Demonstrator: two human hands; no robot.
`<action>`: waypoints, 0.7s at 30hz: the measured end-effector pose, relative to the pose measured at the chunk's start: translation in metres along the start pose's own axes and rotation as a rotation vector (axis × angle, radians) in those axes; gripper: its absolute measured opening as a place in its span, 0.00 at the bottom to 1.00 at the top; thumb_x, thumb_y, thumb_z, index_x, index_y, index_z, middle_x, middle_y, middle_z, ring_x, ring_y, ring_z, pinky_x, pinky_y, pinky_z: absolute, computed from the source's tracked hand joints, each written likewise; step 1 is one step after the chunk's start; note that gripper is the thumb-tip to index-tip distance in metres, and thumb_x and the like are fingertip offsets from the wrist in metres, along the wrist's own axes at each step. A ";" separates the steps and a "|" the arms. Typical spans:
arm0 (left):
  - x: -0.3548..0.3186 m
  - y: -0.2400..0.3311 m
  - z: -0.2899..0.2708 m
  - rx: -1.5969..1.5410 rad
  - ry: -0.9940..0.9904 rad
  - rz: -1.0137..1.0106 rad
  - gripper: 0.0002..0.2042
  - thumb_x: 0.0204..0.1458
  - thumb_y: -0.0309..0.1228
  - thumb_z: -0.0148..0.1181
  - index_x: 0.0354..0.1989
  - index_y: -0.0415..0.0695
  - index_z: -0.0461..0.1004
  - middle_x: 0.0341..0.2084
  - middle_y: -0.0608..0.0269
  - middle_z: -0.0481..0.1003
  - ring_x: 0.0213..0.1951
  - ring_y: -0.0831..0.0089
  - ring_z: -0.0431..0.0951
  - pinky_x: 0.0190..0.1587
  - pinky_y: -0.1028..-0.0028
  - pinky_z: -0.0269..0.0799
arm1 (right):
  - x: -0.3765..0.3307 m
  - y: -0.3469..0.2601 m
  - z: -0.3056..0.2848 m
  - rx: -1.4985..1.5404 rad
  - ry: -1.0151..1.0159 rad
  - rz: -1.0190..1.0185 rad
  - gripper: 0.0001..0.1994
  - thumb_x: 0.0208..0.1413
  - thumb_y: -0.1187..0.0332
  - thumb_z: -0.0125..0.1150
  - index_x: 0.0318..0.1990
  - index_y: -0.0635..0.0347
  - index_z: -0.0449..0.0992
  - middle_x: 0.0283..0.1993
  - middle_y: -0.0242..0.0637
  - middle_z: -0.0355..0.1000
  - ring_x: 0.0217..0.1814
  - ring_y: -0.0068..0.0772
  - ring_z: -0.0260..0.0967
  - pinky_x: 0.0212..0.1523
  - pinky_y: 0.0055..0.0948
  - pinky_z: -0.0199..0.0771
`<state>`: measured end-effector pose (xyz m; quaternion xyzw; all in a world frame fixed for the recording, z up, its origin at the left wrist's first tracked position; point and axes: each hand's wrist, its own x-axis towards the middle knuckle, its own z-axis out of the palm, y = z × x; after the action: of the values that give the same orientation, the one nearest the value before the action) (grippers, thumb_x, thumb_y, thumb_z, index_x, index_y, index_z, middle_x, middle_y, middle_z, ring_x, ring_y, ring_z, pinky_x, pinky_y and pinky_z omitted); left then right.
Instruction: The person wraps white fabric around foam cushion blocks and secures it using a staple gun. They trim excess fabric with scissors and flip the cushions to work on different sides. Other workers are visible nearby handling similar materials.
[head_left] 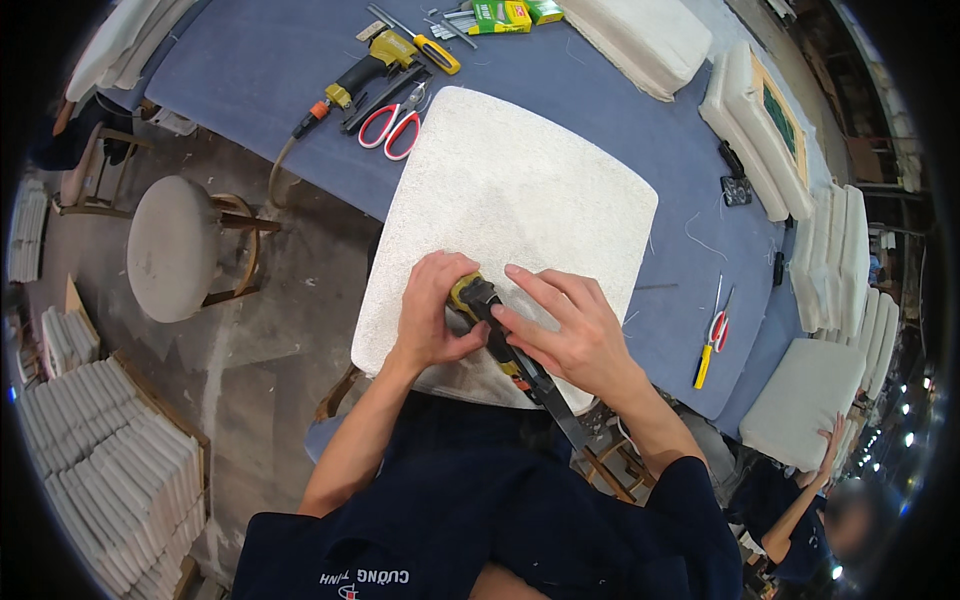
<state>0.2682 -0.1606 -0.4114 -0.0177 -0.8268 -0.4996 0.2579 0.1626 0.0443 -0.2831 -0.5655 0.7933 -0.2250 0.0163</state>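
Note:
A white fabric-covered seat cushion (530, 185) lies at the near edge of the blue table, partly overhanging it. Over its near part is a yellow-and-black staple gun (490, 315), its long magazine rail pointing toward my body. My left hand (435, 310) is closed around the head end of the tool, thumb bent across it. My right hand (575, 330) has its fingers stretched apart, the tips against or just beside the black rail; its thumb is hidden. Past the cushion's left corner lie red-handled scissors (392, 130) and another yellow-and-black staple gun (375, 65) with a hose.
A yellow screwdriver (437, 54) and staple boxes (500, 16) lie at the far side. More scissors (718, 330) and a yellow-handled tool (703, 365) are on the right. Cushions (765, 120) line the right edge. A stool (173, 248) stands left; a co-worker's hand (830, 440) touches a cushion.

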 end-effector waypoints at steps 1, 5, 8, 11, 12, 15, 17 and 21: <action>0.000 0.000 0.000 -0.003 -0.001 0.000 0.37 0.37 0.32 0.76 0.61 0.47 0.71 0.49 0.50 0.78 0.53 0.44 0.78 0.66 0.45 0.68 | -0.002 0.000 0.001 0.036 -0.001 0.021 0.21 0.47 0.67 0.77 0.53 0.46 0.86 0.71 0.37 0.73 0.61 0.44 0.74 0.56 0.41 0.73; -0.007 -0.007 0.002 -0.007 -0.025 -0.004 0.40 0.33 0.28 0.73 0.64 0.45 0.71 0.55 0.49 0.76 0.59 0.43 0.75 0.68 0.49 0.68 | -0.014 0.004 0.010 0.159 0.038 0.022 0.20 0.48 0.69 0.76 0.51 0.49 0.84 0.70 0.37 0.74 0.61 0.44 0.74 0.56 0.42 0.73; -0.007 -0.006 0.002 0.003 -0.019 -0.006 0.39 0.33 0.28 0.73 0.64 0.45 0.71 0.56 0.49 0.76 0.59 0.43 0.75 0.68 0.50 0.68 | -0.009 -0.005 0.014 0.132 0.033 0.059 0.18 0.47 0.71 0.76 0.48 0.50 0.83 0.68 0.37 0.75 0.61 0.45 0.75 0.55 0.42 0.73; -0.004 -0.002 0.001 -0.004 -0.002 -0.003 0.38 0.36 0.31 0.77 0.62 0.47 0.71 0.50 0.50 0.77 0.54 0.44 0.78 0.66 0.46 0.68 | -0.002 -0.006 0.006 0.036 0.000 0.010 0.17 0.46 0.72 0.76 0.45 0.50 0.83 0.66 0.36 0.76 0.61 0.45 0.75 0.55 0.41 0.74; -0.003 -0.001 0.001 0.001 -0.002 0.000 0.38 0.36 0.31 0.77 0.62 0.47 0.71 0.50 0.50 0.77 0.54 0.44 0.78 0.66 0.46 0.68 | -0.002 -0.004 0.006 0.019 0.014 -0.009 0.17 0.45 0.72 0.76 0.45 0.50 0.83 0.65 0.36 0.76 0.61 0.45 0.75 0.56 0.41 0.74; -0.002 0.001 0.000 0.009 -0.002 0.002 0.38 0.37 0.31 0.77 0.63 0.47 0.71 0.50 0.50 0.77 0.55 0.44 0.78 0.66 0.46 0.68 | -0.003 0.007 0.006 0.035 0.054 -0.040 0.16 0.45 0.72 0.76 0.44 0.50 0.83 0.65 0.35 0.77 0.61 0.45 0.75 0.56 0.41 0.74; -0.002 0.001 0.000 0.001 -0.004 -0.002 0.38 0.37 0.31 0.77 0.63 0.47 0.71 0.51 0.50 0.77 0.55 0.45 0.78 0.66 0.46 0.68 | 0.000 0.014 0.006 0.136 0.081 -0.027 0.16 0.45 0.72 0.76 0.44 0.51 0.83 0.64 0.35 0.77 0.61 0.45 0.75 0.57 0.42 0.74; -0.004 0.000 0.001 0.010 0.001 -0.005 0.38 0.37 0.32 0.77 0.63 0.47 0.70 0.51 0.50 0.77 0.55 0.45 0.78 0.66 0.47 0.69 | 0.005 0.008 0.006 0.233 0.050 0.016 0.15 0.45 0.73 0.77 0.42 0.51 0.83 0.65 0.36 0.77 0.61 0.47 0.75 0.55 0.42 0.75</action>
<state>0.2713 -0.1592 -0.4137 -0.0142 -0.8293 -0.4959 0.2572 0.1554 0.0396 -0.2898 -0.5475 0.7666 -0.3294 0.0637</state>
